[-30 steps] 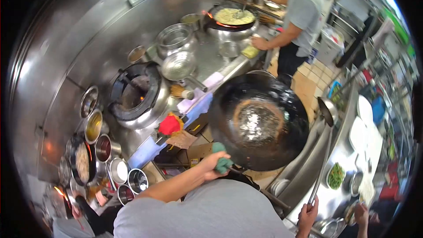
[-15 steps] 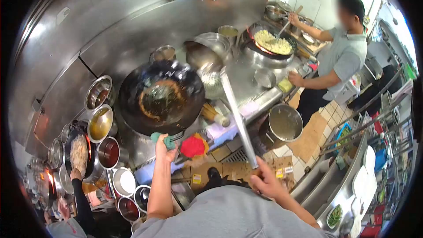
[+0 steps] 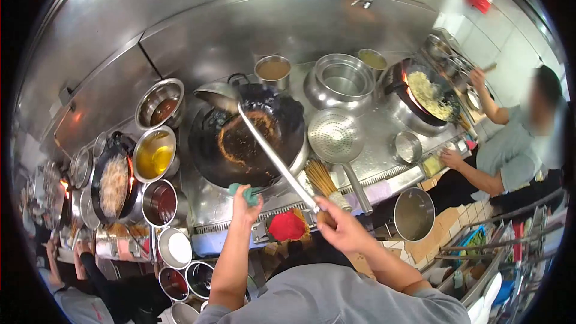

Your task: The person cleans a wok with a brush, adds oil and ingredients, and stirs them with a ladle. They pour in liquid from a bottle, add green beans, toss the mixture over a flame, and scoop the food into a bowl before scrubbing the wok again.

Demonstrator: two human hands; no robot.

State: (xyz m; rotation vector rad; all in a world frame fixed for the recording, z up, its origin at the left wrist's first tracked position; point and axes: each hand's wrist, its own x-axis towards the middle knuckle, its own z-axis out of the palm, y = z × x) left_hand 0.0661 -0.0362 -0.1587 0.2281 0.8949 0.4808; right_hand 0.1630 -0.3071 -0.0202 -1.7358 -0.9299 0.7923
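Your large black metal wok (image 3: 207,159) sits over the stainless-steel worktop (image 3: 378,159), a brown ring (image 3: 223,138) marking its wet, dark inside. Left of it, a steel bowl (image 3: 138,155) contains yellow liquid (image 3: 157,157), and a steel pot (image 3: 146,207) beside that contains dark red sauce (image 3: 161,203). Another steel pot (image 3: 162,254) has white contents (image 3: 179,247). Behind your wok, a round steel container (image 3: 274,83) contains brown liquid (image 3: 273,70). At the right, a co-worker's hand (image 3: 478,78) is at a smaller black wok (image 3: 396,78) of pale yellow food (image 3: 427,93), with flames at its edge.

The fingers of your left hand (image 3: 246,205) are closed on a green cloth (image 3: 235,192) at the near rim of your wok; those of your right hand (image 3: 345,228) are wrapped around the wooden end of a long-handled steel ladle (image 3: 273,156).

One second ago your wok hung away from the stove; now it is back there. The ladle's bowl has swung from near the perforated steel strainer (image 3: 336,135) to above your wok's far left part.
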